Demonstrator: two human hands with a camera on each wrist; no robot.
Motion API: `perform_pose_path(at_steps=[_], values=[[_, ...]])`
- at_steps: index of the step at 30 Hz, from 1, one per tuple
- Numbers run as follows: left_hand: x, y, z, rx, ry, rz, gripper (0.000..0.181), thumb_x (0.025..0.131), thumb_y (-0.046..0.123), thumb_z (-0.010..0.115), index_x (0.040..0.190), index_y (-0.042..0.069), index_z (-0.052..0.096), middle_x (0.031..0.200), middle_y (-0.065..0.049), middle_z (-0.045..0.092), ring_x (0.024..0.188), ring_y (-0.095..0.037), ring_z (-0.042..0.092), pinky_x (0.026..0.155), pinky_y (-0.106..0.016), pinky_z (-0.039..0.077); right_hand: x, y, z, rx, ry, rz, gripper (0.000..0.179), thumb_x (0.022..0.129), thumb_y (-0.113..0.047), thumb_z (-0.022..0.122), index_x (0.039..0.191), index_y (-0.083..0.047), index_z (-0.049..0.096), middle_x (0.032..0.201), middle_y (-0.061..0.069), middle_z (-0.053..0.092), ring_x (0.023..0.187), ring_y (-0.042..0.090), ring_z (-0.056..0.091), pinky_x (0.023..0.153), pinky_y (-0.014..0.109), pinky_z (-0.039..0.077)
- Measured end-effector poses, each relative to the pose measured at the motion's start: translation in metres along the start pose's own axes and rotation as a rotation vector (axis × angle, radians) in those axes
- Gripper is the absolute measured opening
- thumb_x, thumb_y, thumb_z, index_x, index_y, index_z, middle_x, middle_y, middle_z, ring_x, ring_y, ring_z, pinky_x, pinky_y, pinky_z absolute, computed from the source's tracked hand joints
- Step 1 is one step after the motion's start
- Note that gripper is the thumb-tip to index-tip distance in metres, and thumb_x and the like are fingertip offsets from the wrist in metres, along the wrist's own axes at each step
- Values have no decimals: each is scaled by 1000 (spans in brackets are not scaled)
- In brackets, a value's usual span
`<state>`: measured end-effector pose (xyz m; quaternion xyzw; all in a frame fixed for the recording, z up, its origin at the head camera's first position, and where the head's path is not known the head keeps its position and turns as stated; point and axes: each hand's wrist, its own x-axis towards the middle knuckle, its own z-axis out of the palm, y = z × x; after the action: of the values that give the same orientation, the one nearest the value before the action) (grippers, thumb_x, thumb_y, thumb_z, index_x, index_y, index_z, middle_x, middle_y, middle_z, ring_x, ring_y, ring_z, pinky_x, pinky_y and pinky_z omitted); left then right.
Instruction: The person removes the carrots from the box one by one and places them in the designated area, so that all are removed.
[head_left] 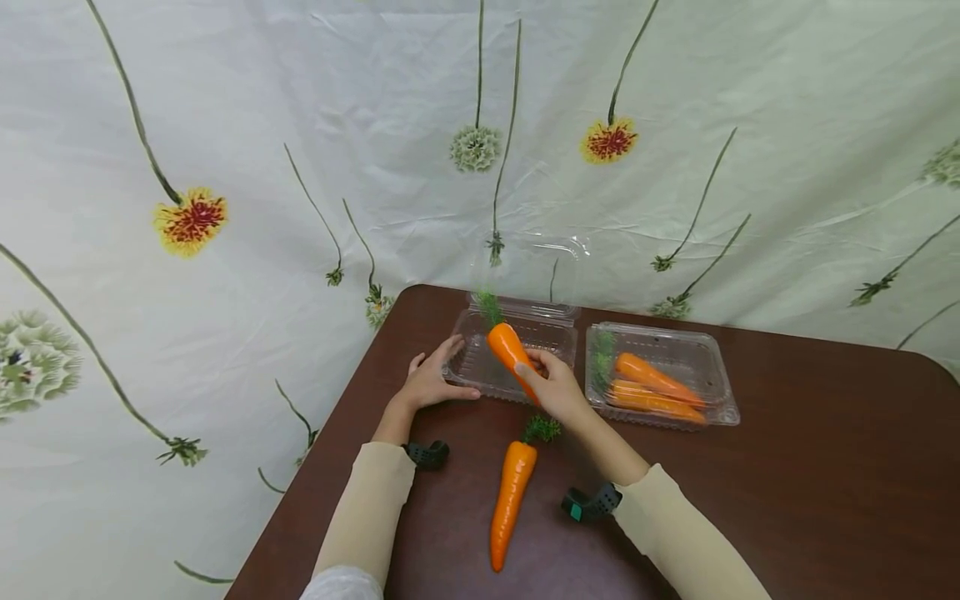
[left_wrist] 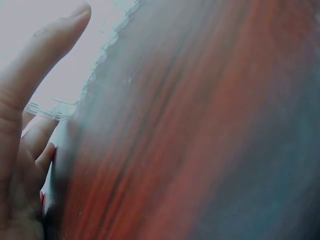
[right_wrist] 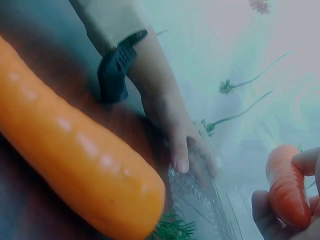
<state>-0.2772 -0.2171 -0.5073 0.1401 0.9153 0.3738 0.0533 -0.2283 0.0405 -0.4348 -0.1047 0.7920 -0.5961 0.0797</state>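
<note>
One carrot (head_left: 512, 504) is lying on the table (head_left: 442, 542); one right hand (head_left: 557, 387) is gripping another carrot (head_left: 507, 343) over an open clear container (head_left: 553, 337); one left hand (head_left: 431, 383), fingers extended, is touching its rim; a second container (head_left: 716, 358) is holding more carrots (head_left: 654, 379).

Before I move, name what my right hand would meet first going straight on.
Beyond the long orange carrot it grips, your right hand would probably meet the open, clear plastic container, though depth is unclear.
</note>
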Motion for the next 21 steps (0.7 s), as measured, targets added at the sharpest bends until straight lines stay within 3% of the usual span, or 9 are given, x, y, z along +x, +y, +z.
perform_pose_path(at_steps=[6, 13, 21], values=[[2, -2, 1, 9, 1, 2, 114, 71, 57, 81, 157, 15, 18, 156, -2, 34, 142, -25, 29, 113, -56, -2, -19, 1, -1, 107, 18, 33, 43, 100, -15, 57, 135, 9, 50, 113, 22, 59, 86, 24, 62, 73, 36, 57], [2, -3, 1, 5, -6, 7, 114, 72, 56, 81, 157, 15, 18, 156, -1, 33, 142, -24, 30, 113, -56, -1, -40, 8, 1, 223, 71, 85, 42, 99, -11, 57, 134, 11, 49, 110, 21, 60, 86, 33, 63, 71, 30, 55], [3, -4, 2, 8, 3, 14, 112, 72, 54, 81, 157, 15, 19, 155, -1, 34, 142, -25, 30, 113, -56, -1, -66, 11, 0, 344, 99, 162, 39, 100, -7, 53, 132, 14, 48, 104, 17, 59, 85, 22, 61, 72, 26, 52]])
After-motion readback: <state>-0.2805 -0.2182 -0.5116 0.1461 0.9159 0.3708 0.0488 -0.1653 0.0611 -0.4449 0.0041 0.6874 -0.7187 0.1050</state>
